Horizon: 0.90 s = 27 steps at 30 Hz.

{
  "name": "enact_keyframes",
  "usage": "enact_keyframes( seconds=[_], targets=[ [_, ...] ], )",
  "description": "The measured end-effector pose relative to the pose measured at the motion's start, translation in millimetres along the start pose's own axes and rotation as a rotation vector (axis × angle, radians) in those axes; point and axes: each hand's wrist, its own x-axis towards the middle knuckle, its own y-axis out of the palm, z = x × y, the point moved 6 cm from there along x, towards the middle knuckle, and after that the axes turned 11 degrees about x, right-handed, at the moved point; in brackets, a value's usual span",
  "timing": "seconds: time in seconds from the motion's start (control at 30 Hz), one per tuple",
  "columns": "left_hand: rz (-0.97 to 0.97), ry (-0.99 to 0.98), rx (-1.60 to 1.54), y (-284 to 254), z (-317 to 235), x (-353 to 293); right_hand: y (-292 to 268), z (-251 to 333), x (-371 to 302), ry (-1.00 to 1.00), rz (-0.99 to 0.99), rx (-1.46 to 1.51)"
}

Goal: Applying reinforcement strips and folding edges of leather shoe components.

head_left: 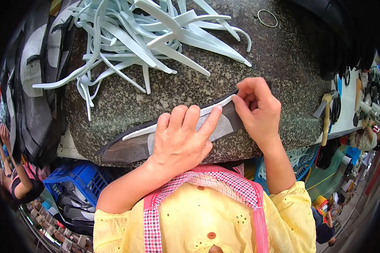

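A long dark shoe-upper-like piece (126,152) with a grey patch lies slantwise on the speckled stone slab (291,105) in front of me. Along its far edge runs a narrow white foam strip (141,131). My left hand (177,137) rests on the piece, its fingers spread over the strip and the index finger stretched toward the right. At the right end, my right hand (257,109) pinches the strip's tip against the piece's edge between thumb and bent index finger. My left palm hides the middle of both.
A tangled heap of pale foam strips (126,42) covers the slab's far left. Dark cut pieces (33,84) are stacked at the left edge. A hammer (326,110) lies at right, a thin ring (267,18) at the far right. Blue baskets (78,179) stand below the slab.
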Motion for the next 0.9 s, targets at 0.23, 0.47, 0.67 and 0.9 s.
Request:
enact_keyframes(
  seconds=[0.23,0.47,0.67,0.9],
  targets=[
    [0.122,0.081,-0.067,-7,11,3,-7,5,36,0.028,0.257,-0.187],
    [0.589,-0.142,-0.356,-38,46,56,16,49,-12,-0.560,0.368,-0.335],
    [-0.308,0.137,0.172,-87,16,11,-12,93,17,-0.595,0.374,-0.201],
    [-0.364,0.119,0.225,-108,24,22,-24,121,1,-0.807,0.069,-0.698]
  ],
)
